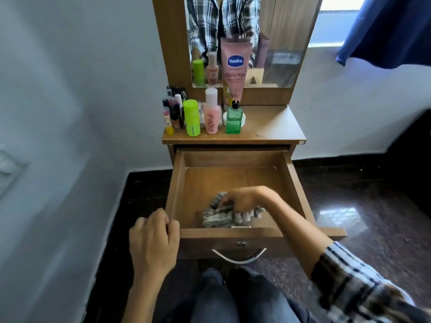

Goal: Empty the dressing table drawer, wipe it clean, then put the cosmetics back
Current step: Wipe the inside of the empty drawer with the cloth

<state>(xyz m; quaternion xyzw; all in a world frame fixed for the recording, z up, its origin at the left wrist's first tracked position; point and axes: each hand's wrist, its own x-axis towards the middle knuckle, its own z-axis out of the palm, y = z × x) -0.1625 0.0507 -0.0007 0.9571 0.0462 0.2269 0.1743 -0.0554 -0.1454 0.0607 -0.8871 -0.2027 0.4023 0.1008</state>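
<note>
The right hand point(242, 201) grips the bunched cloth point(217, 214) against the front-centre floor of the open drawer point(300, 197), unwiped floor extending rearward, while the left hand point(152, 236), loosely curled, rests at the drawer's front-left corner.

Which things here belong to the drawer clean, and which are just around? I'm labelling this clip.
Job:
drawer, open
cloth, gripped by right hand inside drawer
left hand at drawer's front corner
cosmetics on tabletop

Around:
mirror
curtain
floor
</note>
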